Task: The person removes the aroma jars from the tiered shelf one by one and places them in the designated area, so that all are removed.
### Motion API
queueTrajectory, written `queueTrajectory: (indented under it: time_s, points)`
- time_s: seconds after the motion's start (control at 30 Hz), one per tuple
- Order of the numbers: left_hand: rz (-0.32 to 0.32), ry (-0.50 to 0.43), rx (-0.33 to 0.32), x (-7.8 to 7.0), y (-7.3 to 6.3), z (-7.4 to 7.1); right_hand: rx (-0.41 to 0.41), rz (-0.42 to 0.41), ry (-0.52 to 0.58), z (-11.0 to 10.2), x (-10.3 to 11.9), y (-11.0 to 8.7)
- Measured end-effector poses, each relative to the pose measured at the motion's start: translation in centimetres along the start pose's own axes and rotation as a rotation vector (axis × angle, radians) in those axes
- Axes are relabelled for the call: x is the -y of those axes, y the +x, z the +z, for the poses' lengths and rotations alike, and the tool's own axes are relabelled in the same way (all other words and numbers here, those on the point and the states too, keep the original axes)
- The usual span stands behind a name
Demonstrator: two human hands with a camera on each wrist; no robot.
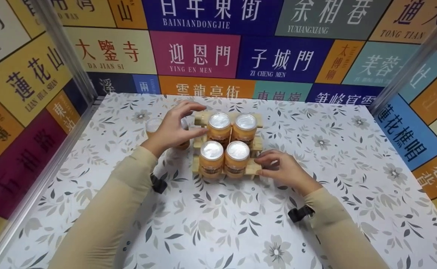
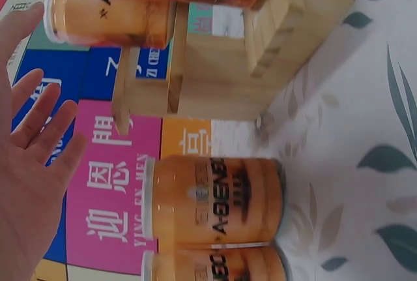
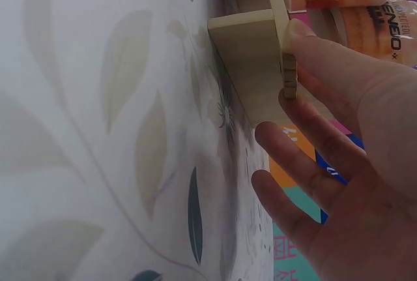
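Observation:
A stepped wooden rack (image 1: pixel 199 142) bears two rows of orange cans with silver lids: a front pair, including the front left can (image 1: pixel 211 160), and a higher pair behind, including the back left can (image 1: pixel 219 129). My right hand (image 1: pixel 283 168) pinches the right end of a rack board (image 3: pixel 288 66) between thumb and index finger, the other fingers extended. At the rack's left, my left hand (image 1: pixel 171 129) has its fingers spread, thumb near the back left can; in the left wrist view its palm is bare. Two more cans, one of them this can (image 2: pixel 215 199), stand beside the rack, partly hidden by my left hand in the head view.
A white cloth with a leaf and flower print (image 1: pixel 222 231) covers the table. Panels with coloured street-name signs (image 1: pixel 196 54) enclose the back and both sides, with metal posts (image 1: pixel 69 56) at the corners.

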State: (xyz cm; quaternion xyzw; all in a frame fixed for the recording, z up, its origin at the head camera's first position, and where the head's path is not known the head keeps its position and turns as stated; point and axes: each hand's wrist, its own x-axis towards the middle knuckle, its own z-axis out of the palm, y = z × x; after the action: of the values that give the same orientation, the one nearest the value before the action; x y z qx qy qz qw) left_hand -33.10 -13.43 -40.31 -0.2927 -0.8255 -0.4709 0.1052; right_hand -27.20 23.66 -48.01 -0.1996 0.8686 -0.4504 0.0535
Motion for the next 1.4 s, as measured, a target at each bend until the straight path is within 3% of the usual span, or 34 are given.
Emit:
queueTrajectory:
  time_s: [0.17,0.4,0.63,1.13,1.4]
  points:
    - [0.024,-0.007,0.047,-0.2,0.7,0.9,0.009,-0.002,0.007,0.2,-0.1,0.1]
    - [-0.008,-0.136,0.089,-0.3,1.2,2.0,0.001,-0.001,0.016,0.5,0.0,0.2]
    - [-0.079,-0.100,0.070,-0.6,1.2,2.4,0.005,-0.008,0.019,0.4,-0.3,0.2]
    - [-0.028,-0.030,0.013,-1.0,1.3,2.9,-0.003,-0.032,-0.006,0.2,-0.3,0.2]
    - [-0.014,-0.049,-0.040,-1.5,1.5,2.7,-0.001,-0.026,-0.023,0.0,-0.1,-0.1]
